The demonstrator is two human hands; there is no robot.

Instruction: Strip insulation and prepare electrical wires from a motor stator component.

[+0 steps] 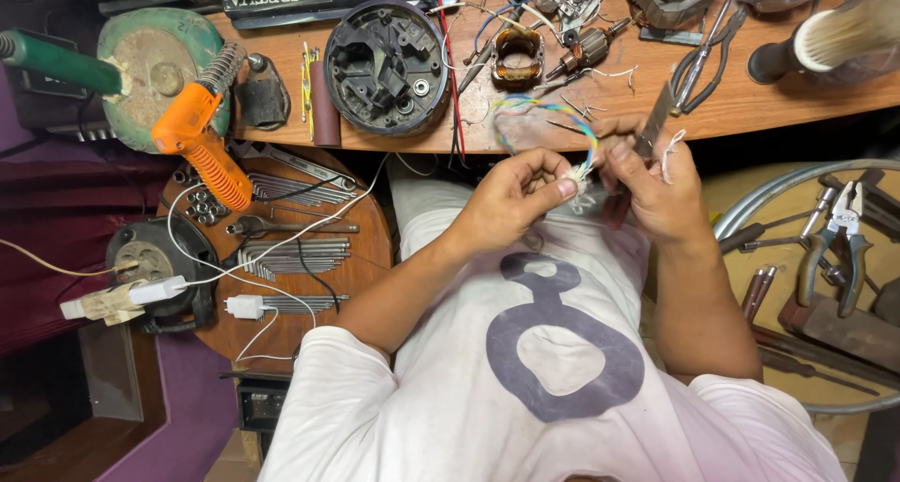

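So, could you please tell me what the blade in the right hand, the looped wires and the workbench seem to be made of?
Blade in the right hand: apparently bare metal, dull grey with a flat sheen.
Looped wires, pinched at one end by the left hand: coloured insulation, probably plastic, smooth in blue, yellow and green.
Workbench: wood or wood-look board, matte brown with visible grain.

Single head view, steep downward, close over workbench (600,107)

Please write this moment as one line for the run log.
left hand: pinches wire bundle | right hand: holds flat blade at bundle | wooden bench behind
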